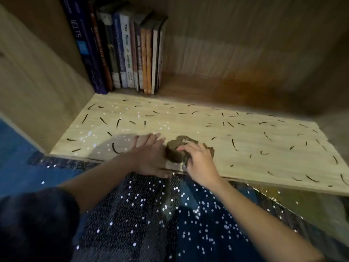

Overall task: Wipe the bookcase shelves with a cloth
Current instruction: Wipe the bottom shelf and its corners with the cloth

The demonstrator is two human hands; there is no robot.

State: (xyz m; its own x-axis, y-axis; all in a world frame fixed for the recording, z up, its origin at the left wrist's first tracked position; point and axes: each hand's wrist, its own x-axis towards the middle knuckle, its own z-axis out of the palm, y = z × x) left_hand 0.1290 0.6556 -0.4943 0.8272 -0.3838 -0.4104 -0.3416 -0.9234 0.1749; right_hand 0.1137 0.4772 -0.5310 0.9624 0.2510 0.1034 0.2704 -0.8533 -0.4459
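We see a light wooden bookcase shelf (264, 159) from above. A brown cloth (174, 151) lies bunched up on the shelf, close to the front edge and about in the middle of it.

The right hand (199, 160) is on top of the cloth. Its fingers (186, 148) are bent around the cloth and hold it. The left hand (149, 155) lies flat on the shelf right next to the cloth, on the cloth's left side. Its fingers are straight and point toward the back of the shelf. It holds nothing. Its thumb sits at the front edge.

Lots of small dark curved marks (234, 144) are spread all over the shelf, from the left side to the right side. We cannot tell what they are. Little bright dots of light also sit on the left part of the shelf.

A row of books (130, 53) stands upright in the back left corner, up against the left wall (37, 82) of the bookcase. The back right part of the shelf is dark.

Below the front edge we see dark sparkly fabric (151, 214) with shiny round dots.
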